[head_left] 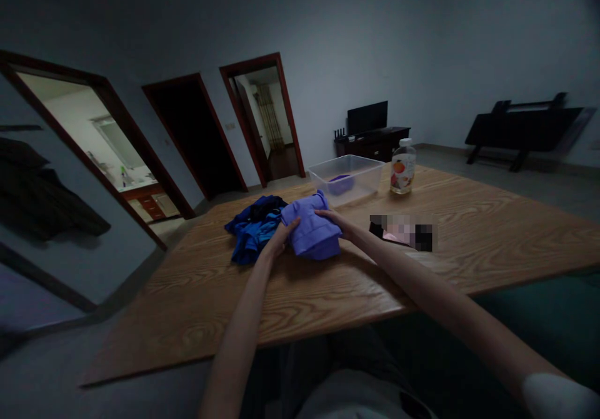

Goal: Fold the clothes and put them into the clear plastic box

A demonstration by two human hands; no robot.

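Blue pile beside purple cloth; plastic bin beyond (bottle right).

And there's the right arm, a pale, whitish sleeve in the corner, plain as far as it shows, its hem a soft curve! Past that hem it's all bare, long and slim, tapering neatly to the wrist. Across to the left arm, and that's bare right to the edge of view, just as slender! Left hand and right hand, both bare too. Down at the bottom, a light grey top, a dark patch by its right side, detail lost in shadow!
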